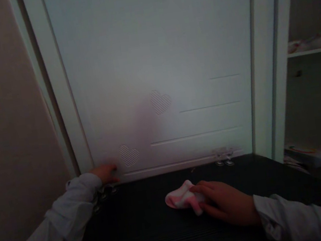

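Note:
My right hand lies on a dark ribbed surface with its fingers curled over a small pink and white cloth. My left hand reaches to the far left corner, where the dark surface meets a white panel with two hatched hearts. Its fingers rest against the panel's bottom edge, above some small clear glass objects; whether they grip anything is too dim to tell. Both arms wear pale long sleeves.
Two small clear glass pieces stand at the panel's foot on the right. A beige wall closes the left side. To the right is a white frame and dim shelves with items.

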`<state>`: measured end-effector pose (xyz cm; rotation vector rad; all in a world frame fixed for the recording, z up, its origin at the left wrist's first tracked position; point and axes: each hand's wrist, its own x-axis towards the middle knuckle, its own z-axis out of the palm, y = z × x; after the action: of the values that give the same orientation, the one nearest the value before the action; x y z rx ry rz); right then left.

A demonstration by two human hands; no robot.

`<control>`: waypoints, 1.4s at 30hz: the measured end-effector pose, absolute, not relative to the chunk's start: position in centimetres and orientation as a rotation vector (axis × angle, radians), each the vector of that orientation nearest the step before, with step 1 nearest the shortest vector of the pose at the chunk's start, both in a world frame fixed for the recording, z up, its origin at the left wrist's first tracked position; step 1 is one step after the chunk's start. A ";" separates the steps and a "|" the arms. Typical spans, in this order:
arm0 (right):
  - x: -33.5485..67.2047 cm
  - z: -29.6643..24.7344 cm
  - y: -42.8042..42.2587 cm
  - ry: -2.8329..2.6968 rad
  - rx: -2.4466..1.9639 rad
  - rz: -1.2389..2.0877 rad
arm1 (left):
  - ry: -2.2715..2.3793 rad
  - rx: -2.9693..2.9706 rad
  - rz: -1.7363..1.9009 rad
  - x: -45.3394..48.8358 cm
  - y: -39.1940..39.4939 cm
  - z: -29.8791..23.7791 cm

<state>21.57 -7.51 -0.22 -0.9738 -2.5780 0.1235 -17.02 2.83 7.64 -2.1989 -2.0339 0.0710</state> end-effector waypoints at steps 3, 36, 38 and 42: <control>21.6 -0.2 -7.5 -2.578 -0.963 0.108 | -2.021 -2.216 0.070 -17.1 2.8 7.6; 21.7 -0.4 -7.4 -2.561 -0.958 0.167 | -1.706 -2.669 0.025 -9.2 -0.8 7.8; 21.7 -0.4 -7.4 -2.565 -0.953 0.162 | -1.657 -2.726 0.001 -8.5 -1.2 7.6; 21.6 -0.3 -7.4 -2.559 -0.941 0.143 | -1.578 -2.830 -0.069 -7.2 -1.8 7.0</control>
<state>21.61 -7.45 -0.30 -0.9410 -2.5593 0.1433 -7.20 -1.84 6.98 -2.8303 -1.5782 -0.0686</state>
